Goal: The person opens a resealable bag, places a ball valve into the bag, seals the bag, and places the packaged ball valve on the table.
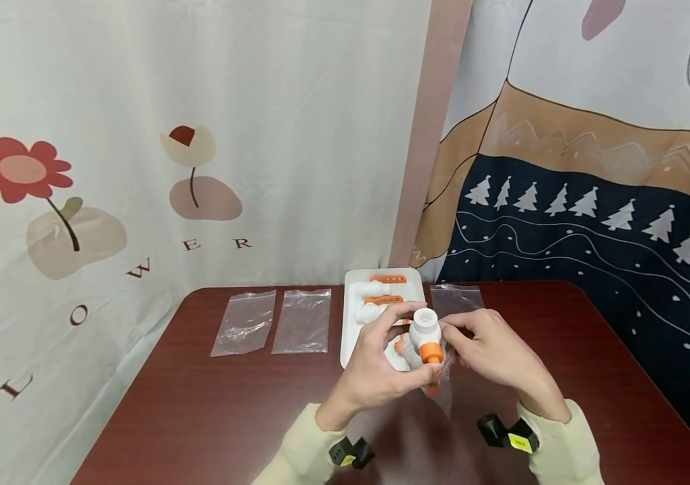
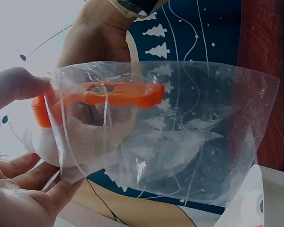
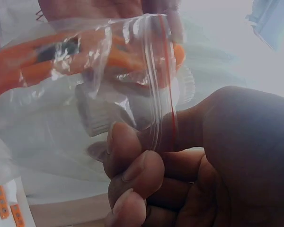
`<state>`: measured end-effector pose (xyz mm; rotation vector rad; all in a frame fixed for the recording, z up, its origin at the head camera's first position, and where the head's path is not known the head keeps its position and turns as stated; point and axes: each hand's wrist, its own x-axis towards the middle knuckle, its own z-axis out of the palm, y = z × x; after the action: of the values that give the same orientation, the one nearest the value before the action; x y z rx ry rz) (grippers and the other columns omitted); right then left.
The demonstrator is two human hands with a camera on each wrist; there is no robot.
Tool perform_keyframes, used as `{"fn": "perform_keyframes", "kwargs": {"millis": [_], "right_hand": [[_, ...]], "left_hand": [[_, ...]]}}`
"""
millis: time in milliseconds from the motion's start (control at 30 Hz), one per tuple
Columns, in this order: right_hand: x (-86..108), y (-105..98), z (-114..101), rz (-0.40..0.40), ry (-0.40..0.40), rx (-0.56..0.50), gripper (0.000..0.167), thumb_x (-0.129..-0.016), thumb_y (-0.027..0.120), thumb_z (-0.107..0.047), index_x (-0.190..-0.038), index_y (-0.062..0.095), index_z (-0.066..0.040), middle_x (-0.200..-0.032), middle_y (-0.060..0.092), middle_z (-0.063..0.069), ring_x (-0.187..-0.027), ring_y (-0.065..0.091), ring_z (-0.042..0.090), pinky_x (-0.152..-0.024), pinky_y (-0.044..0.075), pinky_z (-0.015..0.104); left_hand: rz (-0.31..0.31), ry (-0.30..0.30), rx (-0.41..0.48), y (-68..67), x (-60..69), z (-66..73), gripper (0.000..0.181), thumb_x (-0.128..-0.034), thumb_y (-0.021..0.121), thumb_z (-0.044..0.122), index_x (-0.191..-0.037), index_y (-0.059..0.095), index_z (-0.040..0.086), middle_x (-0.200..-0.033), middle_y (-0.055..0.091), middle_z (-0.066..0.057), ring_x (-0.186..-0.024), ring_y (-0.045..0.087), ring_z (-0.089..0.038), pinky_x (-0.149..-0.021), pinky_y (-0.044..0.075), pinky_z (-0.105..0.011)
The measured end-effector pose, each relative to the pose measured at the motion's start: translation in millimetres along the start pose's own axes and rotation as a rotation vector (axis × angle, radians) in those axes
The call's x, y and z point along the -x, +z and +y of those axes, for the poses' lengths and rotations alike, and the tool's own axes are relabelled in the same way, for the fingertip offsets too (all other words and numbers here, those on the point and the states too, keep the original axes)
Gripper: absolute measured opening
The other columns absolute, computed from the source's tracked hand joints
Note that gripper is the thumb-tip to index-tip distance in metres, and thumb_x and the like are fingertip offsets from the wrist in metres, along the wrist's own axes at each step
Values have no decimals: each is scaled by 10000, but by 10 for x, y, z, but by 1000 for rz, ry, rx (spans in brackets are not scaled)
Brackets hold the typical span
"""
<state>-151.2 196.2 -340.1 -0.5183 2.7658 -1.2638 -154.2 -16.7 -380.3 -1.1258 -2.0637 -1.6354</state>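
A white valve with an orange handle [image 1: 431, 352] is held between the left hand's [image 1: 372, 364] thumb and fingers. Around much of it lies a clear zip bag [image 2: 194, 137], its mouth near the valve's threaded end, which sticks out. In the left wrist view the orange lever [image 2: 128, 94] shows through the plastic. The right hand [image 1: 498, 348] pinches the bag's edge between thumb and fingers; the right wrist view shows its curled fingers [image 3: 135, 168] just below the red zip line.
Behind the hands, a white tray [image 1: 349, 323] holds several white and orange valves. Two flat clear bags [image 1: 244, 325] [image 1: 302, 322] lie to its left, and another bag [image 1: 456, 298] lies to its right. A printed curtain [image 1: 296, 135] hangs behind the dark red table [image 1: 217, 417].
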Motion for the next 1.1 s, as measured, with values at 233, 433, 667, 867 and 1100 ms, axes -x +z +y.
{"fn": "perform_keyframes", "kwargs": {"millis": [233,433,667,867,1100], "right_hand": [[-1,0,2,19,-7,7,209,-1030,581,-147,-1091,778,-112,-693,619,-17,-566,529,105,-491,443,244],[4,9,-2,19,-16,9,216,-1026,580,-135,-1111,777,-101,-654,576,-22,-532,502,93,-468,416,239],[10,9,-6,36,-27,37,201,-1028,592,-161,-1066,789,-144,-632,518,-48,-531,476,81,-466,380,238],[15,15,-16,41,-37,46,202,-1029,595,-167,-1077,791,-153,-641,487,-53,-524,444,71,-468,364,239],[22,27,-25,55,-54,56,202,-1023,596,-151,-1049,797,-168,-649,489,-64,-543,437,62,-476,362,238]], "left_hand": [[-22,-20,-37,-17,-4,-1,681,-757,845,70,-1366,541,78,-1300,650,-78,-1117,672,-141,-1015,558,-304],[-45,-106,-5,-36,8,29,681,-757,863,103,-1357,543,125,-1281,659,-42,-1132,671,-134,-984,569,-295],[-69,-178,4,-74,-2,32,713,-737,923,160,-1349,558,170,-1276,664,12,-1182,622,-115,-990,555,-281],[-59,-172,21,-90,-8,37,733,-687,969,164,-1309,580,160,-1252,689,6,-1160,640,-107,-969,571,-290],[-32,-135,33,-88,-13,6,701,-671,974,147,-1265,601,151,-1201,720,-33,-1111,669,-119,-959,580,-291]]}}
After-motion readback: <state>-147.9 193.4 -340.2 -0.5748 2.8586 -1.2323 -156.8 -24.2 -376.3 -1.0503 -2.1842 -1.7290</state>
